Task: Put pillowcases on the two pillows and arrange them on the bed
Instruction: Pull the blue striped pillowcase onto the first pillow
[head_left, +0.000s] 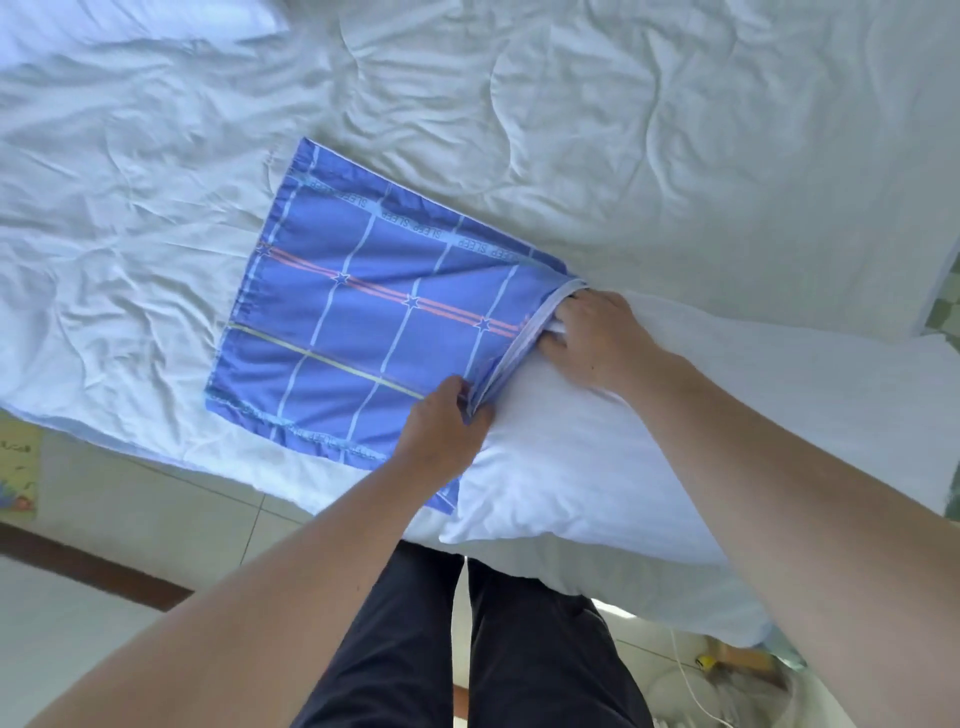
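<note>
Left hand (441, 421): pinches near edge of the pillowcase mouth.
Right hand (597, 338): fingers curled on the pillow corner, at the opening.
Pillow (597, 478): white, soft, bulky; lies on the bed's near-right edge.
Pillowcase (363, 322): blue plaid, thin, limp; flat on bed (675, 130).
Hold: likely best at hem.
</note>
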